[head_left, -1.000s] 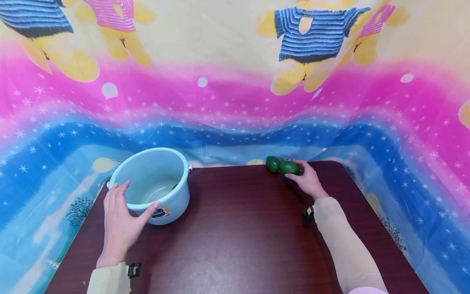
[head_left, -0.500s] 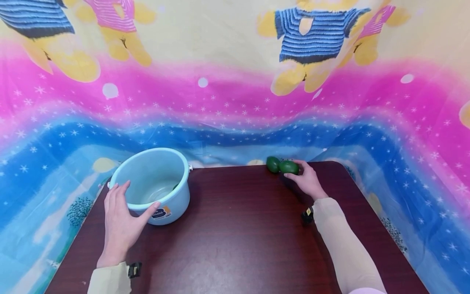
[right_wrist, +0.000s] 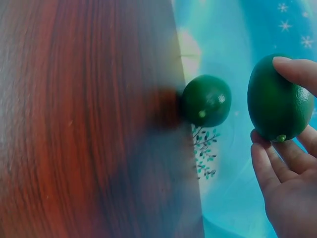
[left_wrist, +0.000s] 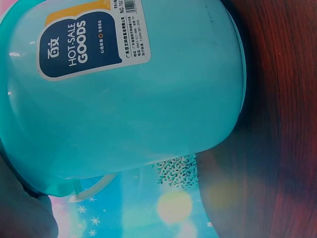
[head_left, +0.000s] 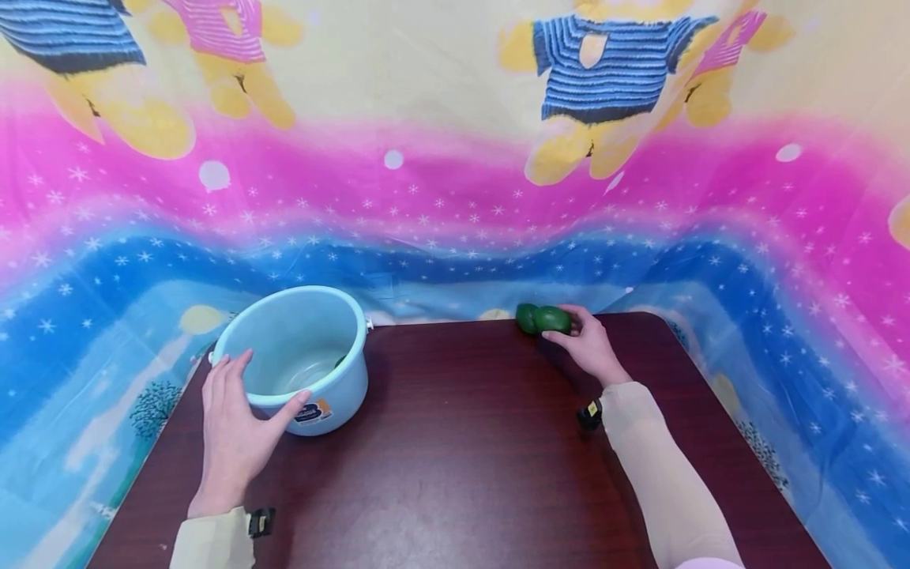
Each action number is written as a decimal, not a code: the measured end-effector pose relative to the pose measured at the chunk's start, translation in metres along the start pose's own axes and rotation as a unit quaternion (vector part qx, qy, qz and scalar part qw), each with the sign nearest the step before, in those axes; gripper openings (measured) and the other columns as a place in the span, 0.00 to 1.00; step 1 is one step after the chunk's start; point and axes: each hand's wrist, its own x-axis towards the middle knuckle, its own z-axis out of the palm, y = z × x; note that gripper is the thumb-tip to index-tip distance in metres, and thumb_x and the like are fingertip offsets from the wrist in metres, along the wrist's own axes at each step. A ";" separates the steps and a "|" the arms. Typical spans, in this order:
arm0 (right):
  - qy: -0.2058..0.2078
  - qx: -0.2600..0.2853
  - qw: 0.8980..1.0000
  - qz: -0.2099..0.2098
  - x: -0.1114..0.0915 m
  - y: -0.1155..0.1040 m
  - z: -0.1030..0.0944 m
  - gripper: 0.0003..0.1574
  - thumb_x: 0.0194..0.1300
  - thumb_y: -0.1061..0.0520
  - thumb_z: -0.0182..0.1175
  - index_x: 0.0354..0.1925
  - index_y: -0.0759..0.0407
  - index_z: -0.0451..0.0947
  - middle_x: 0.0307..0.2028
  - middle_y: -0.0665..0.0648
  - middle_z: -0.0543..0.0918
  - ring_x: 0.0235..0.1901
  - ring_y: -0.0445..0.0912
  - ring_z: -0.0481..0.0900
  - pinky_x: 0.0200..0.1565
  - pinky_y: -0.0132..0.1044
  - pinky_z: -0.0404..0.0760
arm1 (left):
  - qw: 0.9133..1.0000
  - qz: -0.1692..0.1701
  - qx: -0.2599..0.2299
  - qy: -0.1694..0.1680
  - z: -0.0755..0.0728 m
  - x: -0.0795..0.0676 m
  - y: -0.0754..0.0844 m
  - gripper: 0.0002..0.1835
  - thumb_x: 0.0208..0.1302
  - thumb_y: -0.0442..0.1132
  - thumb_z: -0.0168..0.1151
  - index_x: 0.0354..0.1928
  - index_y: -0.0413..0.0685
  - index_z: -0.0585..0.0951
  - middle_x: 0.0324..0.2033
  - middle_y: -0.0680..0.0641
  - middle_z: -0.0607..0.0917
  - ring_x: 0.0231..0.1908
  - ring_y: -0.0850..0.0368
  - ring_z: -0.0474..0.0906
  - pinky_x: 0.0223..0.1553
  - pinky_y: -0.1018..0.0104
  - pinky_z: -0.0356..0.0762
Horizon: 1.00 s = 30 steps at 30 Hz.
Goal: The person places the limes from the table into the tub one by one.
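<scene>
currently the right hand (head_left: 586, 344) grips a smooth green fruit (head_left: 552, 319), thumb on one side and fingers on the other, near the far edge of the tabletop (head_left: 441, 474). the right wrist view shows this fruit as an oval with a small pale stem nub at one end, and a gap between it and a second green fruit (right_wrist: 206, 100), which sits at the tabletop's edge; from the head, the held one partly covers the other. well over to the left, the left hand (head_left: 236, 435) holds a light blue bucket (head_left: 334, 403) at its rim, fingers on the left side and thumb toward the near front. the bucket stands upright on the tabletop, and low inside it a bit of a green thing (head_left: 340, 361) shows, mostly hidden by the wall. the label (left_wrist: 84, 42) on the bucket's side reads "hot-sale goods", and part of a white handle (left_wrist: 96, 188) shows below the rim. pale sleeves (head_left: 668, 474) cover both arms, with a small black device at each wrist. behind everything hangs a printed cloth (head_left: 455, 197) with snowflakes, bands of blue and pink, and bears in striped tops.
</scene>
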 end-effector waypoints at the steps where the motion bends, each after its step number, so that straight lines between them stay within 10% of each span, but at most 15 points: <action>1: -0.001 0.001 1.000 -0.001 0.000 -0.002 0.000 0.43 0.66 0.49 0.71 0.72 0.59 0.66 0.64 0.66 0.73 0.58 0.61 0.75 0.59 0.56 0.75 | 1.000 0.001 -0.001 0.001 0.000 0.000 0.000 0.54 0.49 0.52 0.81 0.74 0.38 0.65 0.67 0.34 0.69 0.74 0.40 0.52 0.71 0.40 0.50; 30: -0.023 0.060 0.997 -0.051 0.000 -0.044 0.021 0.44 0.64 0.51 0.73 0.72 0.59 0.67 0.62 0.62 0.75 0.59 0.57 0.75 0.60 0.54 0.75 | 1.000 -0.009 0.005 -0.004 0.000 0.000 0.000 0.54 0.50 0.53 0.80 0.75 0.40 0.64 0.68 0.35 0.68 0.74 0.41 0.51 0.70 0.39 0.52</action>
